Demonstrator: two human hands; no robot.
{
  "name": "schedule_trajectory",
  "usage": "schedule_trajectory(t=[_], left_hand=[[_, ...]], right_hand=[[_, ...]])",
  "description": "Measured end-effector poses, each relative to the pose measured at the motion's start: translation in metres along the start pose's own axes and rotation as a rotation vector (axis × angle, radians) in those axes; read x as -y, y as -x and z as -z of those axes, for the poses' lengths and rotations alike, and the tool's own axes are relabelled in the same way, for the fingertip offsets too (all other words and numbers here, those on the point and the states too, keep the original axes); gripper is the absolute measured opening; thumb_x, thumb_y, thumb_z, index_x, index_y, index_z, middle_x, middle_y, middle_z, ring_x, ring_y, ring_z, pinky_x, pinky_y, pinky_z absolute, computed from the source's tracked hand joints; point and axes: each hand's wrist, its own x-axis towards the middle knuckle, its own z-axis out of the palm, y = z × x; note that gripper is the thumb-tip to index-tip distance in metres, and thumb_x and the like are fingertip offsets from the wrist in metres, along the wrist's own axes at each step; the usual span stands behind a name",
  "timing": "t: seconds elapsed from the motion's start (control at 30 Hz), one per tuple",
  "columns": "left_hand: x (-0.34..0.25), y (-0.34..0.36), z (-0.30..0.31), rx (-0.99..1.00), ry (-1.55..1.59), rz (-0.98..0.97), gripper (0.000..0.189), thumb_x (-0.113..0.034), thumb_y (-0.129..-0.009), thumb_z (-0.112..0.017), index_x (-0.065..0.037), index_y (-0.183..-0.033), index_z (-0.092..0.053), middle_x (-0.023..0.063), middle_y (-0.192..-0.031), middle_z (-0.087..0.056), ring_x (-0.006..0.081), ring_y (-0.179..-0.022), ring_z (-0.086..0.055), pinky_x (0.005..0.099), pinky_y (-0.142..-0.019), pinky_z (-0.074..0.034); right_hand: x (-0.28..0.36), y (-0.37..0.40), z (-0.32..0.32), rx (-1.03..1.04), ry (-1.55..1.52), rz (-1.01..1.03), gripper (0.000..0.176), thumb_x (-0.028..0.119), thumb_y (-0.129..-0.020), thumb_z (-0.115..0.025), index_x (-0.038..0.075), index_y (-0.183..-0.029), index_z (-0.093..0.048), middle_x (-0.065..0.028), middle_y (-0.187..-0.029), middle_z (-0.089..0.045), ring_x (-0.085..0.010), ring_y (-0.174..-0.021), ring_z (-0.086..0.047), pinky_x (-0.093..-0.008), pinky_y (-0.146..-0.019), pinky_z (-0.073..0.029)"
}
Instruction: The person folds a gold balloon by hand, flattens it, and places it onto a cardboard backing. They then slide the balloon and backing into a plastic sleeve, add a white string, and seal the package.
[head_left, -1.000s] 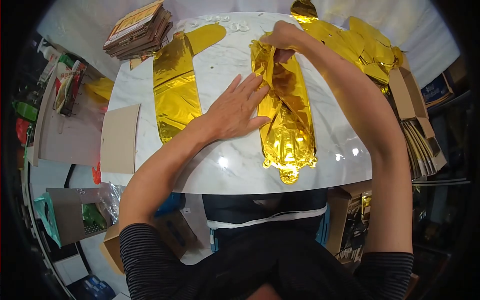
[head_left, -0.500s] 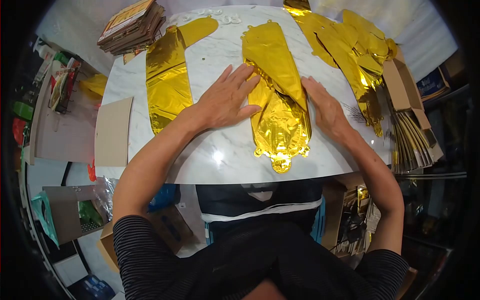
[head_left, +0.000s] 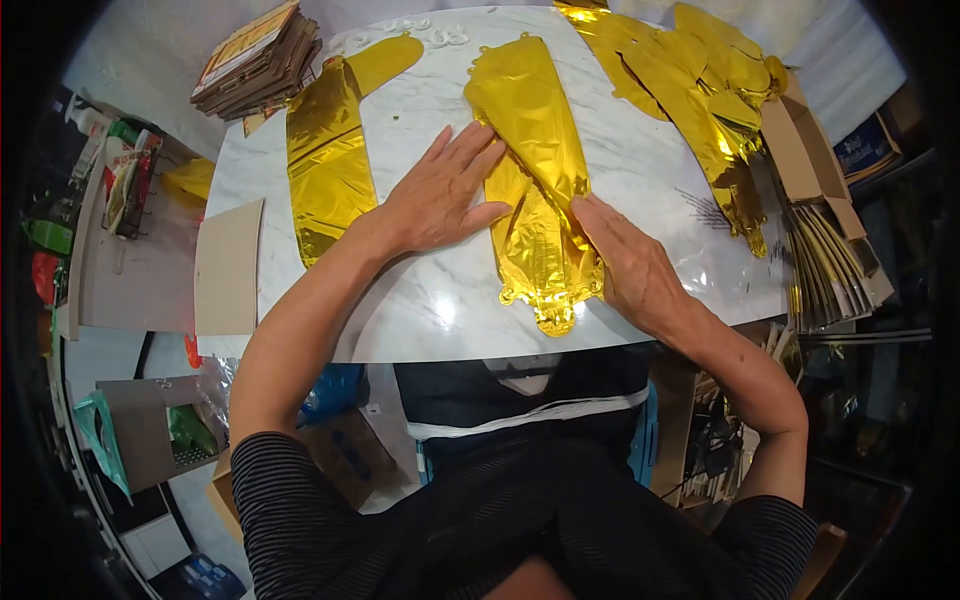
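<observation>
A folded gold foil balloon lies lengthwise on the white marbled table, its tabbed, crinkled end toward the front edge. My left hand rests with fingers spread at the foil's left side, fingertips touching its edge. Against the lower right side of the foil lies my right hand, its fingers extended and close together, fingertips on the edge. Neither hand wraps around the foil. To the left lies another long folded gold foil piece.
A pile of gold foil lies at the back right, beside an open cardboard box and stacked folded packets. Stacked cards stand at the back left, white rings at the back. Grey cardboard lies at the left edge.
My right hand has moved down and inward along the foil's right edge. The foil's right side is folded inward and its lower part looks narrower. My left hand has hardly moved.
</observation>
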Motion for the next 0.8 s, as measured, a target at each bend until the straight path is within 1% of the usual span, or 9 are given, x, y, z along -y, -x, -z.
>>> schedule_trajectory(t=[0.17, 0.27, 0.33, 0.37, 0.43, 0.5, 0.63, 0.7, 0.8], left_hand=[[0.0, 0.001, -0.002, -0.027, 0.086, 0.036, 0.082, -0.047, -0.102, -0.064, 0.001, -0.161, -0.033, 0.0267, -0.164, -0.036, 0.0394, -0.157, -0.031, 0.0535, -0.132, -0.018], [-0.001, 0.0, -0.002, -0.035, 0.112, 0.026, 0.082, -0.048, -0.103, -0.061, -0.005, -0.165, -0.03, 0.0274, -0.164, -0.036, 0.0404, -0.157, -0.03, 0.053, -0.132, -0.018], [0.0, -0.001, -0.003, 0.015, 0.002, 0.011, 0.073, -0.05, -0.105, -0.055, -0.015, -0.166, -0.034, 0.0274, -0.164, -0.036, 0.0412, -0.158, -0.03, 0.0519, -0.132, -0.016], [0.001, -0.001, -0.003, 0.018, 0.005, 0.012, 0.073, -0.05, -0.105, -0.055, -0.015, -0.166, -0.034, 0.0274, -0.164, -0.036, 0.0412, -0.158, -0.03, 0.0519, -0.132, -0.016], [0.004, -0.001, -0.002, 0.062, -0.106, -0.035, 0.064, -0.051, -0.108, -0.05, -0.023, -0.164, -0.042, 0.0268, -0.165, -0.036, 0.0413, -0.158, -0.028, 0.0508, -0.133, -0.014], [0.001, -0.002, -0.001, 0.071, -0.082, -0.016, 0.061, -0.051, -0.108, -0.049, -0.024, -0.163, -0.045, 0.0265, -0.165, -0.035, 0.0408, -0.158, -0.028, 0.0507, -0.133, -0.014], [0.001, -0.002, -0.003, 0.075, -0.089, 0.005, 0.06, -0.05, -0.109, -0.049, -0.024, -0.162, -0.046, 0.0259, -0.166, -0.034, 0.0401, -0.159, -0.028, 0.0509, -0.133, -0.014], [0.001, -0.002, -0.003, 0.074, -0.077, 0.001, 0.06, -0.051, -0.109, -0.049, -0.023, -0.162, -0.046, 0.0258, -0.166, -0.035, 0.04, -0.159, -0.028, 0.0509, -0.133, -0.014], [0.001, -0.003, -0.003, 0.081, -0.076, -0.004, 0.06, -0.05, -0.108, -0.05, -0.022, -0.162, -0.046, 0.0258, -0.165, -0.035, 0.0399, -0.158, -0.028, 0.0509, -0.133, -0.016]], right_hand=[[-0.009, -0.004, 0.007, -0.028, -0.112, 0.077, 0.057, -0.017, -0.086, -0.057, -0.005, -0.143, -0.058, -0.0279, -0.142, -0.063, -0.0431, -0.133, -0.062, -0.0433, -0.112, -0.053], [-0.013, -0.003, 0.008, -0.023, -0.135, 0.099, 0.057, -0.02, -0.085, -0.057, -0.005, -0.14, -0.06, -0.0268, -0.141, -0.064, -0.0414, -0.131, -0.064, -0.0412, -0.111, -0.054], [-0.013, -0.001, 0.007, -0.017, -0.125, 0.115, 0.056, -0.021, -0.084, -0.057, -0.005, -0.138, -0.062, -0.0259, -0.141, -0.065, -0.0405, -0.131, -0.065, -0.0406, -0.111, -0.054], [-0.013, 0.0, 0.007, -0.019, -0.121, 0.148, 0.057, -0.021, -0.083, -0.056, -0.005, -0.137, -0.063, -0.0265, -0.14, -0.065, -0.0419, -0.132, -0.064, -0.0423, -0.112, -0.054], [-0.013, 0.003, 0.007, -0.015, -0.123, 0.177, 0.058, -0.021, -0.082, -0.055, -0.005, -0.136, -0.065, -0.0271, -0.14, -0.065, -0.0432, -0.133, -0.062, -0.044, -0.112, -0.053], [-0.013, 0.007, 0.008, -0.148, 0.004, 0.224, 0.06, -0.02, -0.08, -0.053, -0.001, -0.136, -0.067, -0.0281, -0.146, -0.061, -0.0474, -0.14, -0.056, -0.0489, -0.117, -0.047], [0.011, 0.023, 0.015, -0.111, 0.171, 0.142, 0.061, -0.016, -0.081, -0.055, 0.003, -0.138, -0.067, -0.0281, -0.157, -0.05, -0.0497, -0.148, -0.045, -0.054, -0.123, -0.039], [0.025, 0.032, 0.012, -0.008, 0.233, 0.132, 0.066, -0.013, -0.081, -0.058, 0.007, -0.143, -0.063, -0.0273, -0.164, -0.041, -0.0477, -0.154, -0.037, -0.0555, -0.126, -0.031], [0.032, 0.039, 0.004, 0.026, 0.294, 0.03, 0.068, -0.012, -0.079, -0.059, 0.004, -0.145, -0.057, -0.0281, -0.164, -0.039, -0.0476, -0.155, -0.035, -0.057, -0.128, -0.027]])
